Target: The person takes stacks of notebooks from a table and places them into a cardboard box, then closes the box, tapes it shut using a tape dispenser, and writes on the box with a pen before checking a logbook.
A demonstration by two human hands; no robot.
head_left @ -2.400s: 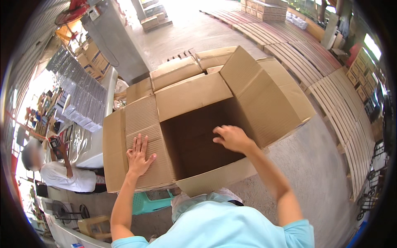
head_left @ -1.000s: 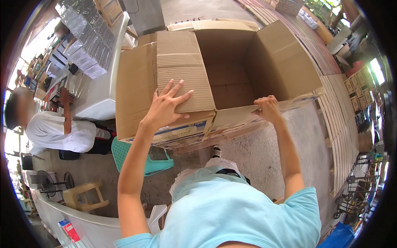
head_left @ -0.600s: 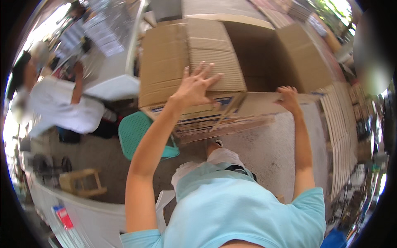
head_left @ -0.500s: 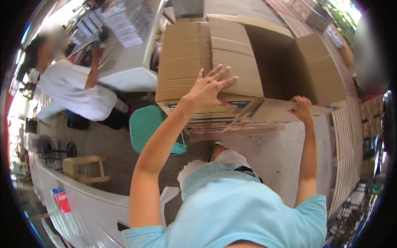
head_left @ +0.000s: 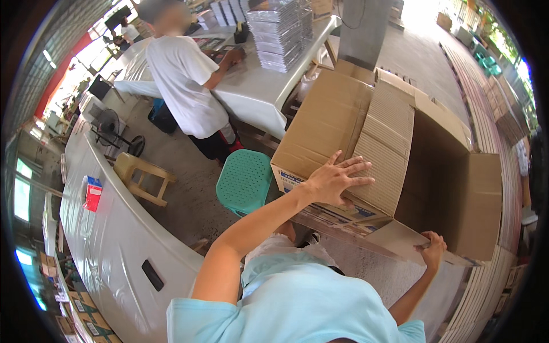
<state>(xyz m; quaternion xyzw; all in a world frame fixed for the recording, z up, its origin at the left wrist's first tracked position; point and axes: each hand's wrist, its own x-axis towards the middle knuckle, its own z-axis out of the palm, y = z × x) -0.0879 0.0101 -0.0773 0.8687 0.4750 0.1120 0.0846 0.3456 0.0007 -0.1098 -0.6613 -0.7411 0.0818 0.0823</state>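
My left hand [head_left: 341,180] lies with fingers spread on a corrugated cardboard flap [head_left: 390,143]. The flap is folded over the top of a brown carton [head_left: 326,114] whose near side carries blue print. My right hand [head_left: 432,250] is closed over the edge of the near flap [head_left: 394,237] of an open carton [head_left: 486,188], to the right of the first. Dark shade fills the open carton, so its inside cannot be made out. Whether the corrugated flap belongs to the open carton or lies loose, I cannot tell.
A green stool [head_left: 245,177] stands left of the cartons, a yellow stool [head_left: 140,177] farther left. At a covered table [head_left: 251,88] bearing wrapped stacks [head_left: 280,34] works a person in white [head_left: 183,80]. A phone [head_left: 152,275] lies on the near-left table [head_left: 114,246]; a fan [head_left: 108,123] stands beyond.
The view has turned left, so the cartons now appear lower and farther right. Both hands keep about the same places on the cardboard. The phone has come into sight.
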